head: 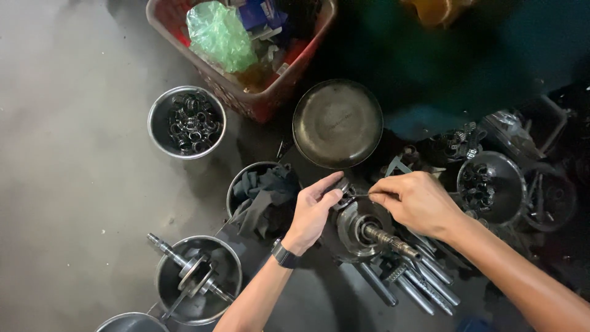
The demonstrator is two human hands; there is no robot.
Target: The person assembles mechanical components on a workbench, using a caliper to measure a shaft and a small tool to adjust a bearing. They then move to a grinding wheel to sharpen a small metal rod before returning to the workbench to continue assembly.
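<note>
My left hand (314, 212) pinches a small dark ring-shaped part (342, 188) between thumb and fingertips, held at the far-left rim of the round metal hub with its splined shaft (362, 232), which sits on the floor (67, 184) between my forearms. My right hand (416, 203) is pressed together around a thin metal pick (361, 195), tip pointing left and touching or just beside the small part; contact itself is too small to tell. Judgement on progress: mid-way through the work on this hub. One shaft assembly (190, 273) already lies in the steel bowl at near left; the bowl at far left (187, 122) and the bowl at right (488, 186) both hold small dark rings, so a good many parts are sorted. Several loose shafts (418, 286) lie near right. The wide steel pan (337, 123) beyond the hub has nothing in it. A bowl of dark rags (261, 197) sits just left of my left hand; a red basket (258, 98) stands far behind.
</note>
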